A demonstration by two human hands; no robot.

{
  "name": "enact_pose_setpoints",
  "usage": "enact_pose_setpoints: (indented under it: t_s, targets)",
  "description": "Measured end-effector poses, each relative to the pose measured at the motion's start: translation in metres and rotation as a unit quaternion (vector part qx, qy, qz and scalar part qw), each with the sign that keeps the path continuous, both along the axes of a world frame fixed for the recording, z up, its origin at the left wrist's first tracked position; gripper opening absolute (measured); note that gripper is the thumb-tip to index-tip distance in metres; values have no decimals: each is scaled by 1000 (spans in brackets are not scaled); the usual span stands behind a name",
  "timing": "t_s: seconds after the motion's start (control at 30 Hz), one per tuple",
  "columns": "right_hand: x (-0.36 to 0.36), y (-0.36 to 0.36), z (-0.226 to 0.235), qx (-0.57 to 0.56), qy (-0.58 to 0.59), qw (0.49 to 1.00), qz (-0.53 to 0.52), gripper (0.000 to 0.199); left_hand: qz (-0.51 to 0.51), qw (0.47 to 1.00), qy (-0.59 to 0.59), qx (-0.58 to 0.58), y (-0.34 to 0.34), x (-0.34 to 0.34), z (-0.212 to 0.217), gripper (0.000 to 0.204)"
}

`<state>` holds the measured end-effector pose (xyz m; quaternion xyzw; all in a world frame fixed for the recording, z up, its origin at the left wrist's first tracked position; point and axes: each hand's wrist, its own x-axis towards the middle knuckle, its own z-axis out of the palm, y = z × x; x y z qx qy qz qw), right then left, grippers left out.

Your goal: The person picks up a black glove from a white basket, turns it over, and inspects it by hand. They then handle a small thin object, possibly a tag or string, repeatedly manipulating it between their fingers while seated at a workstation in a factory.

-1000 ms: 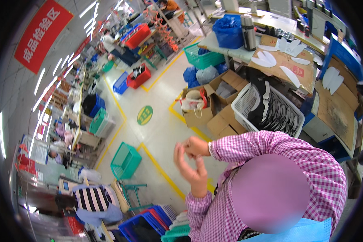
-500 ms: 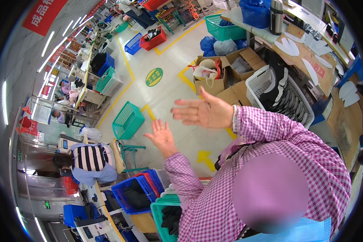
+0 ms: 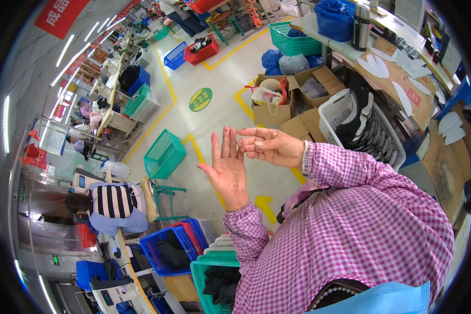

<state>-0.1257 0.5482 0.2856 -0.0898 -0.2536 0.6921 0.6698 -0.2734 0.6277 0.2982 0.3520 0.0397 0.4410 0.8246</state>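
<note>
Held up in front of my body, my left hand shows its palm, smudged dark in places, with the fingers stretched out. No object lies in it. My right hand comes in from the right with bent fingers, its thumb drawn against them. Its fingertips meet or overlap the outer fingers of the left hand. Whatever they may pinch there is hidden. Both arms wear pink checked sleeves. Beyond the left hand, a green plastic basket sits on the floor.
At right, a white basket holds dark pieces, beside open cardboard boxes. A table carries white cutouts and a steel flask. At left, a person in stripes bends near a green stool. Blue bins stand below.
My hands have come together: the left moved right and up, its fingers upright. The right has gone from spread fingers to bent ones at the left hand's fingers.
</note>
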Motion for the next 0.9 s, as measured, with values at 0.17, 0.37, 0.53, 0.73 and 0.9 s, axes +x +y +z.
enact_pose_setpoints:
  t_s: [0.17, 0.37, 0.53, 0.73, 0.9]
  targets:
    - [-3, 2, 0, -29, -14, 999, -43, 50, 20, 998, 47, 38, -14, 2, 8, 91]
    - [-9, 2, 3, -34, -58, 995, -72, 36, 11, 998, 46, 46, -21, 3, 5, 86]
    - [-2, 0, -8, -53, -111, 988, -94, 22, 19, 996, 75, 34, -23, 7, -9, 80]
    - [53, -38, -54, -272, -280, 906, -165, 29, -47, 955, 281, 82, -19, 20, -59, 66]
    - [107, -121, -129, -340, -495, 786, -148, 44, -234, 782, 557, 152, -34, -21, -128, 56]
